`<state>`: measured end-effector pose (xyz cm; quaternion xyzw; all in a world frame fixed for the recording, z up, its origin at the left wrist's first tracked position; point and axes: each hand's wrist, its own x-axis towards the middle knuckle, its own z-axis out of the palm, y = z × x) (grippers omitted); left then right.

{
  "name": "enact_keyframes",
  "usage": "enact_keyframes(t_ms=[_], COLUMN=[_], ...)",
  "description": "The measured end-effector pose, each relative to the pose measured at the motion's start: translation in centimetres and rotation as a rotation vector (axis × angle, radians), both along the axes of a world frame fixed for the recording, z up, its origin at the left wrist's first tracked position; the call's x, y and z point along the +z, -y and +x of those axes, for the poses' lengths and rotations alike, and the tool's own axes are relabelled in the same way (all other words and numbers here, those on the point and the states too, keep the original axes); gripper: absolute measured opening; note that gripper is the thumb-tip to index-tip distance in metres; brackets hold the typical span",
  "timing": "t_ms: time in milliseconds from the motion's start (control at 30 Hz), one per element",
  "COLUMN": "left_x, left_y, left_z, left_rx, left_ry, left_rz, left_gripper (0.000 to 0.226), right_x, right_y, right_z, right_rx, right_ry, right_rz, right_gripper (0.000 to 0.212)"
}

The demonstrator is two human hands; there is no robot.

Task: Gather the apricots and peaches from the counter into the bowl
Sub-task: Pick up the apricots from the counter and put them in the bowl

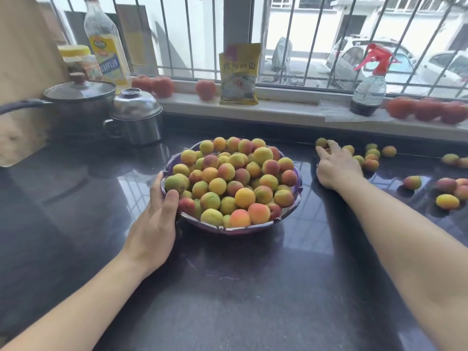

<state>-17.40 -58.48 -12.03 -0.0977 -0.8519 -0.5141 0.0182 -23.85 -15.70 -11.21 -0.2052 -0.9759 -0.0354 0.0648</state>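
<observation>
Although the bowl beside the left hand is heaped with fruit, the task is judged well advanced, not complete: loose apricots and peaches lie on the counter around and right of the right hand. Left hand grips the bowl rim; right hand's fingers close over fruit, grasp unconfirmed.

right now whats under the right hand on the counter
The right hand lies over loose fruit on the dark counter; one fruit shows at its fingertips. Whatever lies beneath the palm is covered.
</observation>
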Motion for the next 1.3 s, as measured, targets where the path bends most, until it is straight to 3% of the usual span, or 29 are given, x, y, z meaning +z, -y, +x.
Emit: enact_keyframes(t_ms=[133,300,433,667,733,833,933,1033,1133,1300], left_x=[-0.1,-0.3,-0.3,0.3,0.4,0.5,0.6,0.8,0.9,1.1], left_y=[0.1,0.3,0.4,0.4,0.4,0.5,0.6,0.7,0.6,0.7], left_z=[-0.1,-0.5,-0.6,0.0,0.1,0.3,0.5,0.8,0.9,1.3], left_rx=[-0.007,0.005,0.005,-0.011,-0.012,-0.026,-0.032,-0.052,-0.059,-0.083], left_ry=[0.008,0.019,0.007,0.009,0.012,0.01,0.021,0.022,0.023,0.051], left_rz=[0.016,0.007,0.016,0.054,0.046,0.039,0.02,0.029,0.041,0.079], left_gripper=[0.09,0.088,0.081,0.075,0.078,0.087,0.092,0.091,0.09,0.054], right_x=[-0.2,-0.9,-0.9,5.8,8.4,10.2,8.8,7.3,6.6,6.3], right_y=[-0.3,0.9,2.1,6.6,10.2,16.2,19.7,20.8,20.7,20.6], right_z=[-0.1,0.4,1.8,6.2,8.6,11.8,12.5,12.0,12.1,13.0], right_rx=[-0.006,-0.01,0.058,0.231,0.37,0.623,0.801,0.836,0.806,0.783], right_ry=[0.027,-0.279,-0.422,-0.734,-0.711,-0.527,-0.37,-0.282,-0.263,-0.283], right_rz=[0.048,-0.094,-0.08,-0.491,-0.62,-0.732,-0.568,-0.426,-0.411,-0.455], right_gripper=[0.037,0.025,0.028,0.031,0.028,0.026,0.024,0.021,0.017,0.016])
